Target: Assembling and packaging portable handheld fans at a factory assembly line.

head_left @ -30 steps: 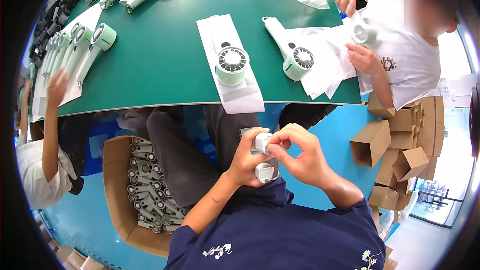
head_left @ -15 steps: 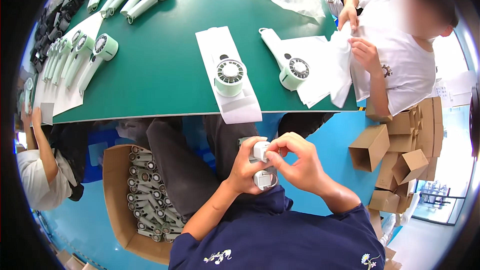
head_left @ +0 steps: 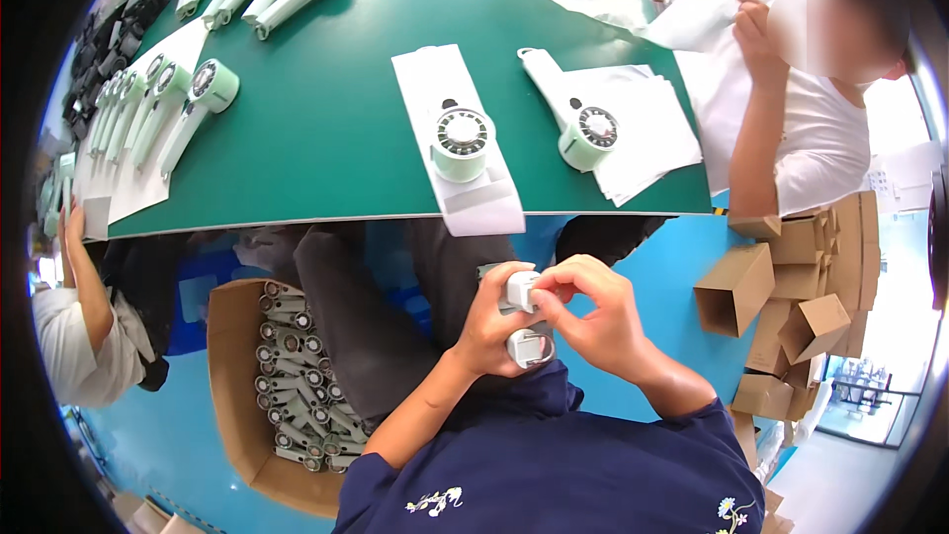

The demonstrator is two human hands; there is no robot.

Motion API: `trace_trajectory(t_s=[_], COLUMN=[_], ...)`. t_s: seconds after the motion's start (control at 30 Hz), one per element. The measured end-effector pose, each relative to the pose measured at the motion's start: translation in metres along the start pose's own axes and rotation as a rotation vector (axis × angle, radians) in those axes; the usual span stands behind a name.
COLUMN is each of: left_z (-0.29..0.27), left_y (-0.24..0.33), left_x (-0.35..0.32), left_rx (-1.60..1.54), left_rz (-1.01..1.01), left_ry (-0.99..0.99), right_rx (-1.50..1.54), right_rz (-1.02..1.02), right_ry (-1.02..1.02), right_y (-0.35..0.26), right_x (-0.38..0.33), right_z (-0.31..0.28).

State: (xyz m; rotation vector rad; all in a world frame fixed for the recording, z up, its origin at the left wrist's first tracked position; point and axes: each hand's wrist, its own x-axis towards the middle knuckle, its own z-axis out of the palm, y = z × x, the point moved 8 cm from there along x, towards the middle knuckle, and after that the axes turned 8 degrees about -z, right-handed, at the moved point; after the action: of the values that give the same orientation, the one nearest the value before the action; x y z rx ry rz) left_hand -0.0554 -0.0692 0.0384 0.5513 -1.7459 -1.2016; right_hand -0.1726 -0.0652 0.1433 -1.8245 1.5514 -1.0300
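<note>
A small white handheld fan (head_left: 524,321) is being pinched upright between the left hand (head_left: 484,326) and right hand (head_left: 598,321), below the green bench (head_left: 336,138) edge.

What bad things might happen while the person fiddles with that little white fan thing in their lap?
1. The white fan piece is pinched only by fingertips of the left hand and right hand, off the green table, so it may slip to the blue floor.
2. The white sleeve under a mint fan overhangs the table edge; a knee bump might drag it off.
</note>
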Motion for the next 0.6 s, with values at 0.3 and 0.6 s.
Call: trace_trajectory(t_s=[0.3,0.6], left_z=[0.003,0.017], left_y=[0.0,0.007], left_x=[-0.004,0.007], left_rx=[0.037,0.02], left_rz=[0.005,0.06], left_ry=[-0.01,-0.004], right_rx=[-0.069,-0.265], right_rz=[0.05,0.073], right_ry=[0.109,0.176], right_y=[-0.007,-0.011], right_x=[-0.009,-0.015], right_z=[0.001,-0.013])
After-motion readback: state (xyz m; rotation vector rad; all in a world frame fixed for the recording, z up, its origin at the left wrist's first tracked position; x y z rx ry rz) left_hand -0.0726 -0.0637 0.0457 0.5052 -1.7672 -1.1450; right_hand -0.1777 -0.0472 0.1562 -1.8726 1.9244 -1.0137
